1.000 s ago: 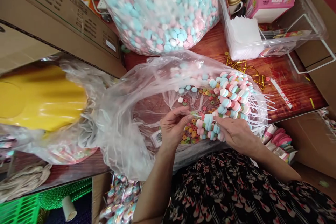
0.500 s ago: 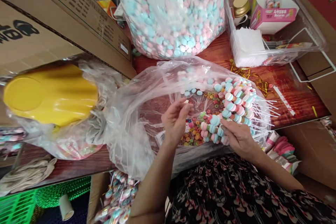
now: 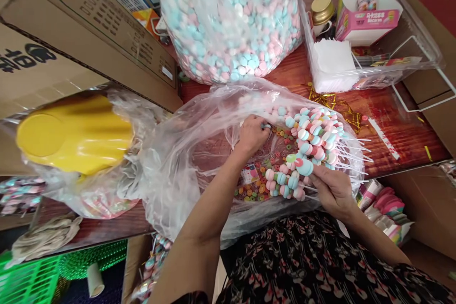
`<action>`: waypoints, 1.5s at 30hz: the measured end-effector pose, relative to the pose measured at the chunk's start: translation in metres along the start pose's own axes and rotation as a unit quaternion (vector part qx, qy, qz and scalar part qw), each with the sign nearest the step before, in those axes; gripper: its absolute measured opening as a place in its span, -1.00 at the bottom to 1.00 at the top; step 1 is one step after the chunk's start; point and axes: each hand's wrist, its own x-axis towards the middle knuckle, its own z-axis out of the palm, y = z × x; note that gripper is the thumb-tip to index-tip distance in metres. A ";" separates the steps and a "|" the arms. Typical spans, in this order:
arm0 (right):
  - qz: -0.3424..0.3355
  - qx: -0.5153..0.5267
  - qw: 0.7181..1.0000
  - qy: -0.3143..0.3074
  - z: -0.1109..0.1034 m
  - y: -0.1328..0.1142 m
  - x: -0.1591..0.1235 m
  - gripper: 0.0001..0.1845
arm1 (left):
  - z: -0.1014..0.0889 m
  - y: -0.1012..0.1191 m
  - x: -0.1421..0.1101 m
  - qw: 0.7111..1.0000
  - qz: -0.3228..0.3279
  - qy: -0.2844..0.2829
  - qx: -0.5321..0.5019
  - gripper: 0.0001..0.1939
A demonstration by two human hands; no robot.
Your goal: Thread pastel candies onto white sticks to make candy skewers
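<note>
My left hand (image 3: 253, 134) reaches into an open clear plastic bag (image 3: 199, 152) on the wooden table and pinches a small blue candy among loose pieces. My right hand (image 3: 331, 189) holds a white stick with a blue and a green candy (image 3: 301, 164) threaded on its tip. Beside it lies a pile of finished skewers (image 3: 317, 135) of pink, blue and white candies, sticks pointing right. Small coloured ring candies (image 3: 261, 185) are scattered on the bag's floor.
A large bag of pink, blue and white candies (image 3: 231, 19) stands behind. A clear tray (image 3: 420, 28) at the right holds a pink box, white napkins and a gold-lidded jar. A yellow plastic tub (image 3: 76, 133) in plastic lies left, cardboard boxes (image 3: 71, 28) beyond.
My left hand has left the skewer tip and reached further back into the bag to the loose candies. My right hand stays on the stick, shifted slightly right.
</note>
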 end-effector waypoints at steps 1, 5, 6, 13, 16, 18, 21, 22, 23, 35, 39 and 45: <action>-0.008 -0.005 1.000 0.001 -0.002 0.001 -0.001 -0.59 | -0.001 -0.001 -0.005 1.000 0.007 -0.006 -0.013 -0.81; -0.017 -0.015 1.000 0.009 -0.010 0.007 -0.008 -0.55 | -0.009 -0.009 -0.035 0.996 0.065 0.003 -0.066 -0.89; -0.016 -0.013 1.000 0.011 -0.011 0.008 -0.010 -0.55 | -0.011 -0.012 -0.044 0.993 0.071 0.012 -0.094 -0.90; -0.033 -0.012 0.999 0.013 -0.007 0.001 -0.006 -0.55 | -0.004 -0.027 -0.069 0.958 -0.061 0.021 -0.279 -0.86; -0.042 -0.022 0.999 0.019 -0.005 -0.004 -0.003 -0.58 | -0.002 -0.018 -0.061 0.988 0.044 -0.003 -0.145 -0.90; -0.048 -0.027 0.998 0.021 -0.005 -0.005 -0.003 -0.57 | -0.005 -0.014 -0.055 0.990 0.102 -0.033 -0.092 -0.87; -0.035 -0.027 0.999 0.019 -0.008 -0.004 -0.006 -0.54 | -0.010 -0.014 -0.043 0.991 0.089 -0.011 -0.095 -0.75; -0.027 -0.024 0.999 0.018 -0.008 -0.004 -0.007 -0.54 | -0.011 -0.016 -0.039 0.992 0.084 -0.003 -0.090 -0.73; -0.020 -0.021 0.999 0.018 -0.009 -0.003 -0.008 -0.54 | -0.011 -0.018 -0.033 0.993 0.091 -0.004 -0.077 -0.73; 0.008 -0.045 0.999 0.003 0.000 0.002 -0.009 -0.51 | -0.040 0.001 -0.047 0.786 -0.081 -0.091 -0.606 -0.67; -0.013 -0.048 0.998 -0.025 0.007 0.007 -0.007 -0.49 | -0.054 0.014 -0.087 0.673 -0.105 -0.088 -0.727 -0.72; -0.038 -0.103 0.993 -0.053 0.003 0.001 -0.001 -0.60 | -0.049 0.009 -0.113 0.697 -0.084 -0.013 -0.712 -0.73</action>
